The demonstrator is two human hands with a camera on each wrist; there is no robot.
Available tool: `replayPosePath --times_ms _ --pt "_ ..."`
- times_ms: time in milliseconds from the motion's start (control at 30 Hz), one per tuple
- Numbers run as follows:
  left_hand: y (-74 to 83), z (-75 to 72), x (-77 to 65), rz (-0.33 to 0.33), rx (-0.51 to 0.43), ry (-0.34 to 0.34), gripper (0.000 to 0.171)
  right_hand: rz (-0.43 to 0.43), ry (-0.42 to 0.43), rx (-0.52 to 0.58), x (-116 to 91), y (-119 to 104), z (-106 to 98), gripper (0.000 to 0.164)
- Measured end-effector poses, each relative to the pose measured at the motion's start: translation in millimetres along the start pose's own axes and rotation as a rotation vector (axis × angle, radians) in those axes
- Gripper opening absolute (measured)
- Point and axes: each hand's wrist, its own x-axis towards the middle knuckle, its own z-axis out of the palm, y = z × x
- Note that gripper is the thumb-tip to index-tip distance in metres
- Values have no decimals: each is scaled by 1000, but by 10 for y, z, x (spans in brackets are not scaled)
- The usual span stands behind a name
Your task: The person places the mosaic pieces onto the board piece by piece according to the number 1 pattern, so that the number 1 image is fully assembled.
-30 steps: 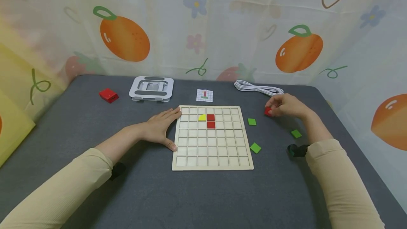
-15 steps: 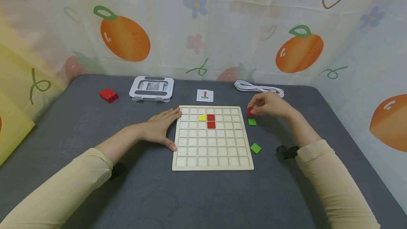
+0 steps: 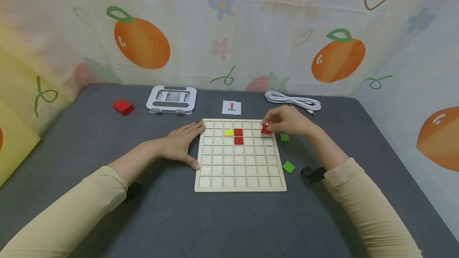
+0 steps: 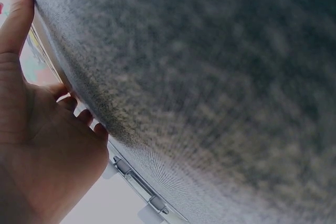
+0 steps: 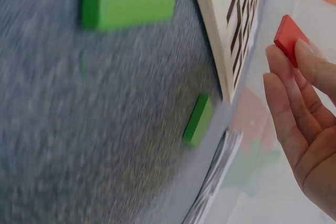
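Observation:
My right hand (image 3: 288,120) pinches a red square tile (image 3: 265,129) between thumb and fingers, over the right columns of the wooden grid board (image 3: 234,170). In the right wrist view the tile (image 5: 290,39) is held at the fingertips, apart from the board's edge. The left hand (image 3: 175,143) lies spread along the board's left edge, thumb and fingertips touching it. Two red tiles (image 3: 238,140) sit one below the other in the board's upper middle cells, with a yellow rounded piece (image 3: 228,132) to their left.
Green tiles (image 3: 288,167) lie to the right of the board. Behind it are a small card with a coloured grid pattern (image 3: 231,107), a grey-white folding stand (image 3: 171,100) and a coiled white cable (image 3: 292,100). A red block (image 3: 123,107) stands far left.
The right hand has moved left with the red tile, from the table beside the board to over the board's right side. The left hand stays in place.

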Motion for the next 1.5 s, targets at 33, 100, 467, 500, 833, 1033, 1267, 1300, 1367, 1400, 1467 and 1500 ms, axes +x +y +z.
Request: replayPosePath --times_ms 33,100,467,500,833,1033,1267,1300,1367,1400,1467,1500 --pt "0 1 3 -2 0 -3 126 -3 -2 -3 10 -22 13 15" --pt "-6 3 7 -7 0 -7 126 -7 -7 -6 31 -65 36 15" --pt "-35 12 8 -7 3 -6 128 -16 -34 20 118 -247 154 11" --pt "-38 13 9 -7 4 -7 128 -15 -37 25 126 -263 164 11" --pt "-27 10 16 0 8 -3 127 -27 -56 65 191 -390 242 10" --pt "-20 6 16 -4 6 -7 127 -26 -68 67 231 -458 276 10" --pt "-23 1 8 -4 6 -4 127 -33 -116 88 298 -522 352 11" --pt "-20 0 6 -3 5 -2 127 -32 -124 86 303 -531 363 11" --pt "-16 0 4 1 7 1 127 -23 -142 86 310 -551 384 11" --pt "-15 0 2 2 7 2 127 -16 -152 80 311 -561 393 12" --pt "-11 -1 1 4 8 5 126 4 -169 60 309 -579 409 13" --pt "-10 -1 1 4 9 5 126 13 -178 50 306 -584 417 13"
